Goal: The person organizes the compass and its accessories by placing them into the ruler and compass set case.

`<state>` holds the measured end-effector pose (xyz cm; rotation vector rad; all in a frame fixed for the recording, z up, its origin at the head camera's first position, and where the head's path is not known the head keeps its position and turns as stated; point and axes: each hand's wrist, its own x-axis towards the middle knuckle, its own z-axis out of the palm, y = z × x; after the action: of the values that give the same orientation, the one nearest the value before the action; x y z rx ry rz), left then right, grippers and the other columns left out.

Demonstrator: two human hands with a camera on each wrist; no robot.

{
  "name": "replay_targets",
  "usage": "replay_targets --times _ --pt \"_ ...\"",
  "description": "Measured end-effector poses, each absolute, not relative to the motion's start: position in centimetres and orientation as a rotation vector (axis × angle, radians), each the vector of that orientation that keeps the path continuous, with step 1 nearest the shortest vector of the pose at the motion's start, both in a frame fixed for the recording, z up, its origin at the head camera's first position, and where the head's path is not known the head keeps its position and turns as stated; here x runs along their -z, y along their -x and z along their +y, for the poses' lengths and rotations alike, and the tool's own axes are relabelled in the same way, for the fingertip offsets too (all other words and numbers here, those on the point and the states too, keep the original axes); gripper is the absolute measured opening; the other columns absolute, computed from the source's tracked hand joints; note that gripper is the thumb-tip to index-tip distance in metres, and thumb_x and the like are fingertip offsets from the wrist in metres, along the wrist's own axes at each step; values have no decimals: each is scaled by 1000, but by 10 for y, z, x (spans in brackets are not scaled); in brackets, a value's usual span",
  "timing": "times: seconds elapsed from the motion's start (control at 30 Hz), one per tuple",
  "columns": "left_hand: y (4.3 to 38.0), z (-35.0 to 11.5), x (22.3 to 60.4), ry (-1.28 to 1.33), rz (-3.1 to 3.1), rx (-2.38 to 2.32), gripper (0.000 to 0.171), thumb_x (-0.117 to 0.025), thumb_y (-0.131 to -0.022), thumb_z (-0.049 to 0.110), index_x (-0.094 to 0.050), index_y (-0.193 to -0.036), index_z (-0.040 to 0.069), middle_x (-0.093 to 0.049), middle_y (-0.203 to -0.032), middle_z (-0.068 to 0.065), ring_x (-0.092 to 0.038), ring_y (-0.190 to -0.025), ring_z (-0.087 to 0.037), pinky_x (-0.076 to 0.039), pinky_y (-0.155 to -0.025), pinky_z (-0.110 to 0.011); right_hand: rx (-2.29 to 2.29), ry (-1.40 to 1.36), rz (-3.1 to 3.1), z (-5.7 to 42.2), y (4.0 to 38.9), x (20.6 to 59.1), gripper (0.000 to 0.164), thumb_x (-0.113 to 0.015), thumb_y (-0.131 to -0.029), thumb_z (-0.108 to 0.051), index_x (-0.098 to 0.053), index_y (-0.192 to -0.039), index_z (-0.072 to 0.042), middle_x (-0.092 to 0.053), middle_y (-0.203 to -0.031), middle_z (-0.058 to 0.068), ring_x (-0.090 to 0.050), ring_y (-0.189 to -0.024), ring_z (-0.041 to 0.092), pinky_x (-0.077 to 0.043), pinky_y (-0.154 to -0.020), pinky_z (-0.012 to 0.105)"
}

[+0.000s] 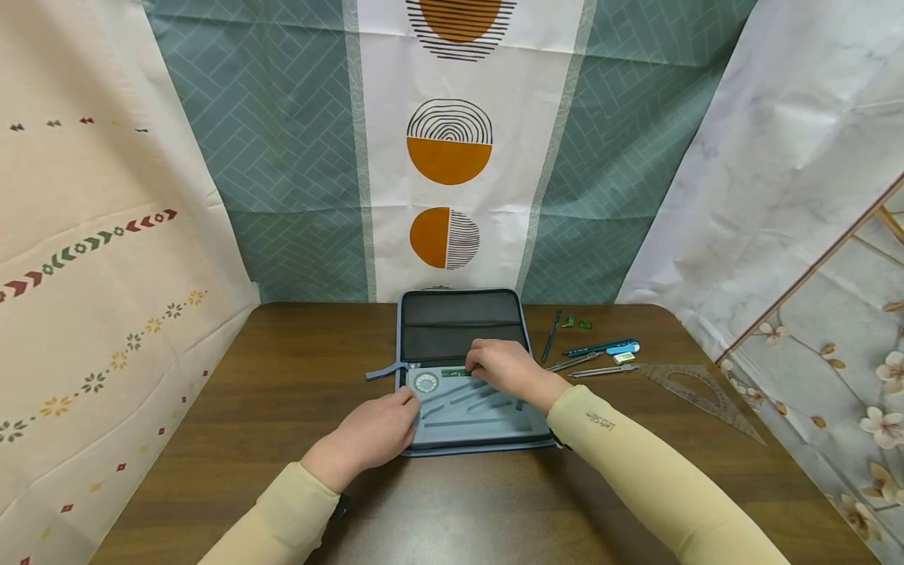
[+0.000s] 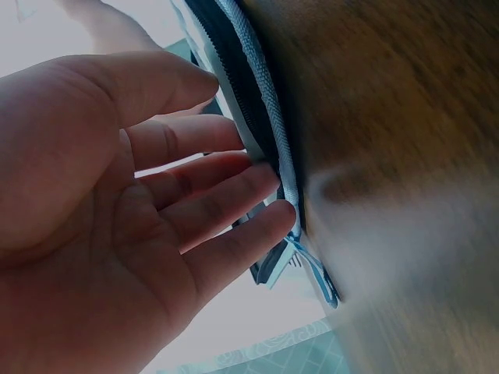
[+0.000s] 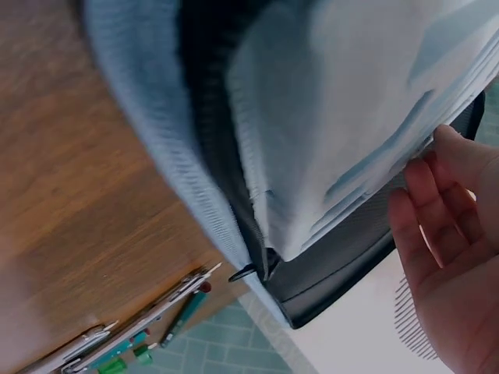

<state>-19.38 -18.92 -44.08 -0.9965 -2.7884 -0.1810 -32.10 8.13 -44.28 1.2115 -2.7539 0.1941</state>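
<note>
A zippered case (image 1: 461,306) lies unfolded on the table, its dark mesh-lined lid standing at the back. A pale grey-blue moulded tray (image 1: 469,424) with long slots fills its base. A round dial (image 1: 426,383) sits in the tray's far left corner, and a green strip (image 1: 452,373) shows beside it. My left hand (image 1: 381,428) rests at the tray's left edge; in the left wrist view its fairly straight fingers touch the case rim. My right hand (image 1: 510,369) pinches the tray's far edge, thumb (image 3: 454,144) on top, fingers bent behind.
Right of the case lie a dark pencil (image 1: 551,337), small green pieces (image 1: 585,324), a teal pen (image 1: 600,347), an eraser (image 1: 624,358), metal compasses (image 1: 603,370) and a clear set square (image 1: 706,400). A zip pull strap (image 1: 381,372) sticks out left. Curtains hang behind the table.
</note>
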Motion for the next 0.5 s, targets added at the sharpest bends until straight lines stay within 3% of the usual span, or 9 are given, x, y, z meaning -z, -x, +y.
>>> replay_targets --times 0.3,0.5 --pt "194 -190 440 994 -2785 197 21 -79 -98 6 -72 -116 -4 -66 -110 -13 -70 -90 -24 -62 -74 -35 -235 -1162 -2701 100 322 437 21 -83 -101 -11 -79 -122 -12 -72 -114 2 -74 -96 20 -62 -82 39" --pt "194 -189 442 996 -2791 198 22 -78 -99 6 -72 -117 -4 -67 -111 -14 -70 -90 -24 -63 -75 -36 -133 -1054 -2701 112 325 434 20 -82 -102 -15 -79 -121 -13 -73 -114 3 -76 -95 21 -63 -79 40"
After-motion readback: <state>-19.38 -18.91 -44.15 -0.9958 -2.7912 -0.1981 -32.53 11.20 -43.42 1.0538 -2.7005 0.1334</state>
